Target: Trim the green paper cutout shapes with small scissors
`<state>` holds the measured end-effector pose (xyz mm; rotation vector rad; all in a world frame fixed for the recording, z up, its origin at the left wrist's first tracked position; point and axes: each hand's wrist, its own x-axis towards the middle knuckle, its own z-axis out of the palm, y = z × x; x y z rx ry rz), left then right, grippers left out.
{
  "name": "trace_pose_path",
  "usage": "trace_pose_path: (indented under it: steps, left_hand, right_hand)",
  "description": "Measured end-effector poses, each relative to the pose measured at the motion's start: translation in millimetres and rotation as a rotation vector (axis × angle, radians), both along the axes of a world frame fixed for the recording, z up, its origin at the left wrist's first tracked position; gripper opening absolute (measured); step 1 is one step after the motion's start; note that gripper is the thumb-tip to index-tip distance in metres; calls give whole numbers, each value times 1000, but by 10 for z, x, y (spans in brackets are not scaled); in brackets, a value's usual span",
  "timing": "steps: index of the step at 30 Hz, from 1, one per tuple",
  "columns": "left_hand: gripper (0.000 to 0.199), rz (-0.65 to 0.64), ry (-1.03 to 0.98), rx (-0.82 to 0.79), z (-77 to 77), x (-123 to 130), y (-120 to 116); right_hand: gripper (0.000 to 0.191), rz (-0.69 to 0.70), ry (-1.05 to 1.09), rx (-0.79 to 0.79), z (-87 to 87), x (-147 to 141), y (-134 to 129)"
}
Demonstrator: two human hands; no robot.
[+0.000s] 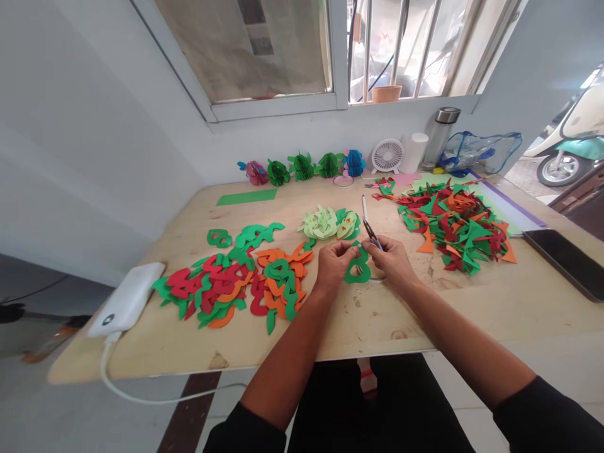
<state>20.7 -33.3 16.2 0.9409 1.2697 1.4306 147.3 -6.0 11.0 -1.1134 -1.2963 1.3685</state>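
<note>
Left fingers [348,250] and right fingers [380,247] pinching a green paper cutout [361,260], colourful scraps [465,229] heaped at right

1 curvy green paper cutout [363,259] with a hole is nearer the front edge of the tabletop [453,321]; a slim, pale-tipped tool [369,228] points toward the back.

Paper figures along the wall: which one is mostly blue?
The rightmost paper figure, beside the white fan; the middle three are green, and the leftmost is mainly pink.
</note>
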Motion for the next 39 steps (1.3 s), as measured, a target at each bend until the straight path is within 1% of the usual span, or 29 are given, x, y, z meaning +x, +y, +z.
trace_pose_path:
  steps: [4, 8, 12, 14, 16, 20, 23, 29, 33, 36, 39]
  left_hand:
    - [12, -22, 35, 34, -7, 15, -7]
    - [17, -26, 3, 6, -16, 22, -7]
    - [29, -50, -88, -58, -44, 7, 24]
    - [34, -78, -148, -87, -63, -1, 42]
    - [36, -120, -167, -105, -77, -4, 50]
    - [36, -212, -148, -108, -71, -4, 33]
    - [35, -247, -126, -125, -44, -5, 13]
    - [29, -306, -62, -140, 0, 0, -3]
    - [26, -295, -28, -126, 17, 1, -8]
    - [22, -291, 25, -101, 36, 1, -13]
    - [18, -286, 71, -89, 51, 9, -15]
  right_hand:
    - [30, -13, -72, 43, 17, -6, -7]
    - [29, -17, -81, 51, -9, 3, 8]
    - [30, -37, -31, 4, -29, 16, 24]
    - [31, -53, 2, -22, -26, 17, 28]
    - [31, -75, 27, -46, -14, 12, 29]
    - [32, -112, 58, -69, 10, 2, 26]
    - [31, -125, 82, -73, 14, -1, 26]
    - [30, -115, 161, -135, 23, -4, 22]
    - [35, -75, 193, -180, 58, -4, 13]
    - [38, -46, 197, -176, 81, -2, 11]
    - [36, -45, 161, -157, 68, 5, 23]
